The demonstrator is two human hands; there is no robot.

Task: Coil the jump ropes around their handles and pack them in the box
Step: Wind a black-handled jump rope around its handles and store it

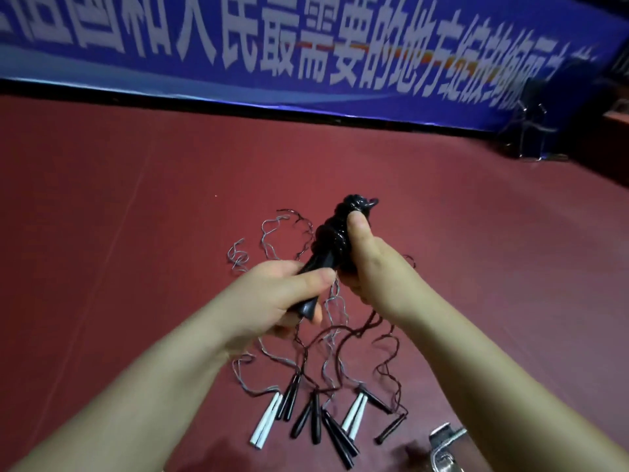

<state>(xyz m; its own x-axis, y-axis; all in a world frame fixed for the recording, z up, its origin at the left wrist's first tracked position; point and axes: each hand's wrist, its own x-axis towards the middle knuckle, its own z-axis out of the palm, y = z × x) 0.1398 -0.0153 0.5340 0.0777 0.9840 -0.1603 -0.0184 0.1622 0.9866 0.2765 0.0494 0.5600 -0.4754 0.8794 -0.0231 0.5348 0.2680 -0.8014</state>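
I hold a black jump rope [335, 236] in both hands above the red floor. Its cord is wound in thick coils around the paired black handles. My left hand [272, 298] grips the bare lower end of the handles. My right hand [369, 260] wraps the coiled upper part, thumb pressed on the coils near the top. Below my hands several loose jump ropes lie spread on the floor, with black handles [316, 417] and white handles [267, 419] pointing toward me and wavy grey and dark cords [272, 233] trailing away. No box can be made out.
A red floor [136, 216] stretches to a blue banner [306, 46] with white characters along the far wall. A metal object [446, 444] sits at the bottom edge on the right. Dark chair frames [534, 127] stand at the far right.
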